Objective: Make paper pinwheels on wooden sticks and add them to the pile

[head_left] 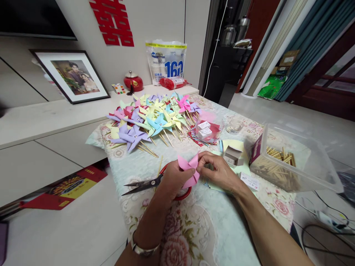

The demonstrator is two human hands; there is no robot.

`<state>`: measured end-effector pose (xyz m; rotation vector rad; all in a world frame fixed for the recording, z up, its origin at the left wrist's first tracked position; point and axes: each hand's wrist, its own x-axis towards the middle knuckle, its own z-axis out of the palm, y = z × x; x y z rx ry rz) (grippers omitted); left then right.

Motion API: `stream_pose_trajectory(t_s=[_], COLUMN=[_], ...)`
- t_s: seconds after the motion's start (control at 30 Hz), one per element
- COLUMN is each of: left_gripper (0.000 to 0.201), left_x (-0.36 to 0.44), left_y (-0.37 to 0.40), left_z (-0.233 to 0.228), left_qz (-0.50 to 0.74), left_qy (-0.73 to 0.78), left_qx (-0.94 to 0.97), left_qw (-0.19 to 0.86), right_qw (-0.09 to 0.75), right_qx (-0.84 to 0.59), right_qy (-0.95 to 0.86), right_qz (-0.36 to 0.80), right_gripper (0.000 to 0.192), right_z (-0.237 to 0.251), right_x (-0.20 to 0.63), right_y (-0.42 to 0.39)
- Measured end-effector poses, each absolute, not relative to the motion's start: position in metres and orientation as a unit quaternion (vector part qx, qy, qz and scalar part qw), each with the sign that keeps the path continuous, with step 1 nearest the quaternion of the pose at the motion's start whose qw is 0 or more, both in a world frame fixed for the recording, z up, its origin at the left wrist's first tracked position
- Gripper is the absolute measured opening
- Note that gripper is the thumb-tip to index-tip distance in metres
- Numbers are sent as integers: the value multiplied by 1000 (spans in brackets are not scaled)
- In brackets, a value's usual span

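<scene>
Pale walls, a low white cabinet with a framed photograph (74, 77) and a red paper cutting above it close the far left of the room, and in front stands a worktop (194, 229) covered with a flowered cloth. At its near middle the pink paper pinwheel (189, 170) sits between both hands, lifted just off the cloth. The left hand (173, 178) comes in from the near left with the wrist bent inward, its grip closed on the pinwheel's left and lower folds, thumb on top. The right hand (219, 170) reaches across from the near right, forearm angled leftward, its fingertips pinched narrowly on the pinwheel's right edge near the centre. So the paper lies right of the left hand and left of the right hand, touching both; neither hand is clearly nearer. It has no strong long axis, its points spreading to all sides. Red-handled scissors (144, 184) lie just under and left of the left hand, blades pointing left. Farther off, a heap of finished pinwheels (152, 118) in many colours covers the far end. To the right, a clear plastic box (294, 162) holds wooden sticks, with small white boxes (234, 155) between it and the hands.
</scene>
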<state>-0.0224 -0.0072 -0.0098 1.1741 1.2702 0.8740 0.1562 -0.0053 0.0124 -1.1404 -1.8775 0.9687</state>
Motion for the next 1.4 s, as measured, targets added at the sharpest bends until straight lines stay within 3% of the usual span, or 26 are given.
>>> stream_pose_trajectory(t_s=[0.53, 0.77, 1.0, 1.17, 1.4], left_gripper=[22, 20, 18, 19, 20], left_x=[-24, -24, -23, -23, -22], left_y=[-6, -3, -1, -2, -3], left_z=[-11, -1, 2, 2, 5], left_qz=[395, 486, 517, 522, 519], left_qy=[508, 377, 372, 373, 381], left_qx=[484, 316, 268, 263, 274], left_qw=[593, 722, 723, 720, 714], right_qw=[377, 546, 621, 532, 211], right_qx=[-445, -485, -555, -609, -602], right_qy=[-728, -609, -529, -582, -769], right_qz=[362, 309, 162, 84, 45], right_gripper=[11, 16, 21, 14, 21], right_z=[18, 32, 64, 78, 79], right_x=[156, 182, 221, 243, 240], right_y=[-6, -15, -46, -62, -49])
